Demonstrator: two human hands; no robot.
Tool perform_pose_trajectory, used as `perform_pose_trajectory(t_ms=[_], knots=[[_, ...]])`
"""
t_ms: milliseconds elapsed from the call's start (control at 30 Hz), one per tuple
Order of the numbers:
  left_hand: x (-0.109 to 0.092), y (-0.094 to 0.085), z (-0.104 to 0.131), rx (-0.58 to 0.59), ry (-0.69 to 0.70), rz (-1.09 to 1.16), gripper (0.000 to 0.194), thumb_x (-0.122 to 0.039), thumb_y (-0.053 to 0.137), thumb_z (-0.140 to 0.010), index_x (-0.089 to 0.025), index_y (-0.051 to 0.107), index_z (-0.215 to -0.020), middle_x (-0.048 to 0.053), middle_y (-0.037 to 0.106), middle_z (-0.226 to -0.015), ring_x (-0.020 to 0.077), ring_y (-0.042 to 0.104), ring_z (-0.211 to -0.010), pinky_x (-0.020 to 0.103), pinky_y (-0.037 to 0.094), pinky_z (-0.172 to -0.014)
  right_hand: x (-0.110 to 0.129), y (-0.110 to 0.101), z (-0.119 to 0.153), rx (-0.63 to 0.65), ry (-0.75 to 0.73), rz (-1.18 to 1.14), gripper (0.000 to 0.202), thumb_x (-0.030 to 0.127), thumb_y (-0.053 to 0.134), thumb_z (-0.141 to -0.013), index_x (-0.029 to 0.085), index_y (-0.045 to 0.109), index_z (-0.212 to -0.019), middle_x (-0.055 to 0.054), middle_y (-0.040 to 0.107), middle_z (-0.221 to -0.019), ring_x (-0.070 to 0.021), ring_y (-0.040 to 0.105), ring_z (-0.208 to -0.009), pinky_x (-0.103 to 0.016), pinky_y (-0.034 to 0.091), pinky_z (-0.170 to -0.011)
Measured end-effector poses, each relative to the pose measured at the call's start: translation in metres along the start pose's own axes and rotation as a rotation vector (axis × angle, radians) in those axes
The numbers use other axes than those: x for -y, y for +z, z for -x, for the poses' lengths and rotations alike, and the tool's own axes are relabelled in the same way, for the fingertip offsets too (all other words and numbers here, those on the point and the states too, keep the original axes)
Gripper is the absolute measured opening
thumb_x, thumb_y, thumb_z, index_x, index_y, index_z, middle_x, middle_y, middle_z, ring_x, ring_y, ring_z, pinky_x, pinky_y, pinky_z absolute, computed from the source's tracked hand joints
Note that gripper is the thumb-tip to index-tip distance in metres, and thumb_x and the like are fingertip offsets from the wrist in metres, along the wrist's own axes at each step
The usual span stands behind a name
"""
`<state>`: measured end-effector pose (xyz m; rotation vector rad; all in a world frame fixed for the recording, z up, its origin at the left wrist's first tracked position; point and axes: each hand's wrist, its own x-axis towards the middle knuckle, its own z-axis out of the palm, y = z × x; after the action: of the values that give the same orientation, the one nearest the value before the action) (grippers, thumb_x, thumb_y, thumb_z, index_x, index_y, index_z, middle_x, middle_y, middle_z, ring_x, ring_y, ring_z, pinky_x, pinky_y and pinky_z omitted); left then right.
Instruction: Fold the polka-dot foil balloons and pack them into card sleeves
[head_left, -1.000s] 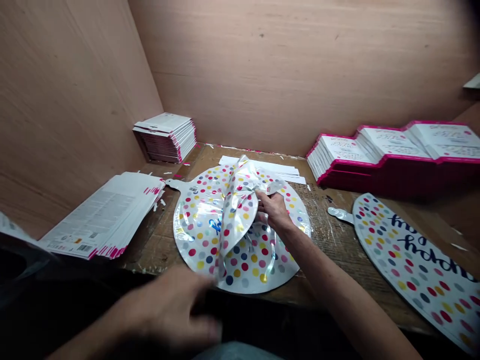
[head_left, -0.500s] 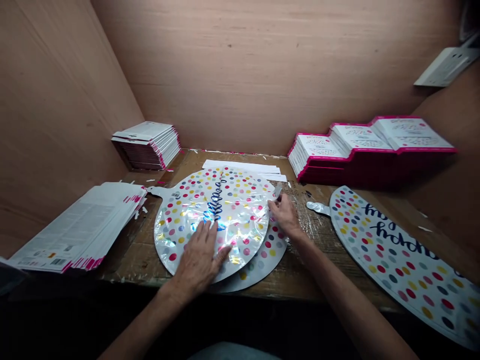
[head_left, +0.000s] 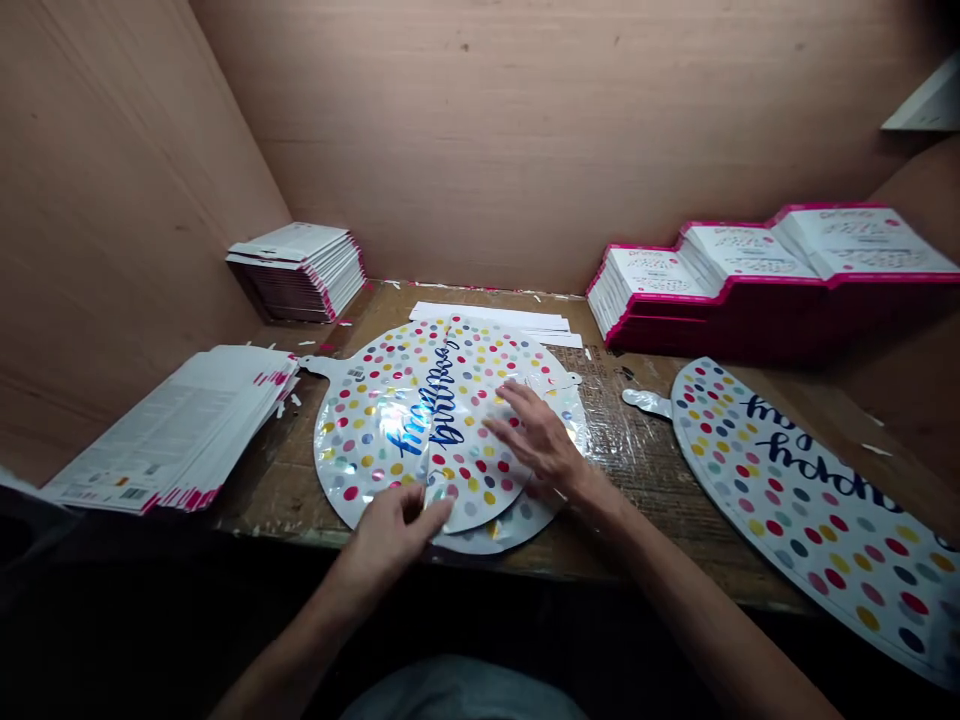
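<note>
A round foil balloon (head_left: 472, 420), flat and white with coloured dots and blue lettering, lies on top of another flat balloon (head_left: 517, 525) whose edge shows below it. At its near edge, my left hand (head_left: 394, 530) has its fingers curled and thumb bent in, seemingly gripping the rim; the exact contact is partly hidden. My right hand (head_left: 544, 440) is open, fingers spread over the balloon's right half. A balloon neck (head_left: 315, 366) sticks out at the left, and a small tab (head_left: 571, 380) shows at the right.
Printed card sleeves (head_left: 180, 425) are fanned out at left, with a card stack (head_left: 300, 270) behind. Pink-edged packs (head_left: 720, 280) stand in steps at back right. Half-round folded balloons (head_left: 795, 500) lie at right. White paper strips (head_left: 495, 322) lie behind the balloon.
My right hand has let go of the balloon's right-hand tail and moved left over the surface, fingers spreading. My left hand, flat before, has drawn toward the near edge and curled. The view has shifted slightly.
</note>
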<state>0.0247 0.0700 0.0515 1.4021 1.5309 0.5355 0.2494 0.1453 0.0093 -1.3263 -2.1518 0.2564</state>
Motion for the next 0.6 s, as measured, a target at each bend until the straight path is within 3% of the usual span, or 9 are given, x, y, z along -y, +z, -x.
perform_pose_trajectory(t_ms=[67, 133, 233, 300, 367, 400, 433, 500, 600], knots=[[-0.019, -0.011, 0.004, 0.168, -0.12, 0.38, 0.041, -0.058, 0.064, -0.071, -0.018, 0.059, -0.074, 0.002, 0.059, -0.065, 0.015, 0.056, -0.057, 0.022, 0.034, -0.045, 0.025, -0.01, 0.023, -0.065, -0.205, -0.149, 0.066, 0.052, 0.049, -0.095, 0.014, 0.037, -0.147, -0.017, 0.048, -0.145, -0.0273, 0.046, -0.135, -0.045, 0.044, -0.108], [-0.031, -0.021, 0.007, 0.256, -0.135, 0.572, 0.042, -0.059, 0.065, -0.072, -0.018, 0.061, -0.08, 0.0, 0.059, -0.063, 0.0118, 0.053, -0.052, 0.019, 0.029, -0.041, 0.041, -0.013, 0.044, -0.138, -0.326, -0.101, 0.086, 0.055, 0.056, -0.09, 0.011, 0.02, -0.154, -0.021, 0.042, -0.149, -0.0314, 0.039, -0.139, -0.05, 0.041, -0.11], [-0.036, -0.034, 0.002, 0.313, -0.059, 0.329, 0.056, -0.069, 0.051, -0.079, -0.017, 0.059, -0.062, 0.004, 0.059, -0.056, 0.0129, 0.052, -0.048, 0.023, 0.034, -0.043, 0.036, -0.001, 0.065, -0.252, -0.294, 0.125, 0.08, 0.034, 0.055, -0.093, 0.006, 0.013, -0.155, -0.028, 0.042, -0.147, -0.0351, 0.037, -0.14, -0.056, 0.042, -0.108], [-0.034, -0.039, -0.014, 0.099, 0.107, 0.0, 0.064, -0.072, 0.04, -0.084, -0.017, 0.06, -0.059, 0.007, 0.063, -0.06, 0.0172, 0.058, -0.056, 0.028, 0.045, -0.054, 0.021, 0.01, 0.075, -0.254, -0.251, 0.227, 0.069, 0.021, 0.049, -0.093, 0.006, 0.019, -0.154, -0.028, 0.047, -0.143, -0.0339, 0.042, -0.137, -0.054, 0.046, -0.105], [-0.03, -0.04, -0.041, -0.187, 0.398, -0.251, 0.059, -0.068, 0.041, -0.087, -0.017, 0.068, -0.078, 0.01, 0.072, -0.085, 0.0239, 0.066, -0.082, 0.036, 0.052, -0.077, 0.012, 0.016, 0.084, -0.186, -0.278, 0.269, 0.061, 0.012, 0.046, -0.09, 0.007, 0.032, -0.15, -0.026, 0.051, -0.139, -0.032, 0.047, -0.134, -0.051, 0.048, -0.103], [-0.026, -0.04, -0.058, -0.255, 0.55, -0.33, 0.055, -0.065, 0.043, -0.088, -0.017, 0.07, -0.093, 0.012, 0.072, -0.103, 0.0264, 0.064, -0.099, 0.039, 0.05, -0.09, 0.011, 0.016, 0.087, -0.146, -0.3, 0.276, 0.058, 0.008, 0.044, -0.088, 0.007, 0.039, -0.146, -0.026, 0.053, -0.138, -0.0315, 0.048, -0.133, -0.05, 0.049, -0.103], [-0.022, -0.039, -0.076, -0.221, 0.689, -0.389, 0.054, -0.062, 0.044, -0.088, -0.017, 0.068, -0.105, 0.012, 0.068, -0.12, 0.0277, 0.059, -0.114, 0.042, 0.045, -0.101, 0.013, 0.012, 0.089, -0.1, -0.314, 0.273, 0.056, 0.005, 0.043, -0.085, 0.006, 0.046, -0.141, -0.025, 0.054, -0.137, -0.0314, 0.049, -0.131, -0.049, 0.049, -0.102], [-0.01, -0.039, -0.107, -0.002, 0.816, -0.475, 0.056, -0.06, 0.038, -0.092, -0.018, 0.067, -0.115, 0.011, 0.064, -0.13, 0.0268, 0.054, -0.126, 0.042, 0.037, -0.111, 0.021, -0.003, 0.083, 0.013, -0.28, 0.226, 0.053, 0.004, 0.041, -0.081, 0.007, 0.056, -0.133, -0.024, 0.058, -0.133, -0.0297, 0.056, -0.124, -0.046, 0.052, -0.099], [0.011, -0.048, -0.135, 0.2, 0.673, -0.436, 0.072, -0.067, 0.019, -0.093, -0.022, 0.065, -0.123, 0.008, 0.064, -0.132, 0.0272, 0.053, -0.128, 0.042, 0.036, -0.112, 0.027, -0.043, 0.035, 0.29, -0.051, 0.046, 0.043, 0.009, 0.041, -0.084, 0.016, 0.067, -0.117, -0.012, 0.071, -0.112, -0.0213, 0.069, -0.096, -0.034, 0.056, -0.086]])
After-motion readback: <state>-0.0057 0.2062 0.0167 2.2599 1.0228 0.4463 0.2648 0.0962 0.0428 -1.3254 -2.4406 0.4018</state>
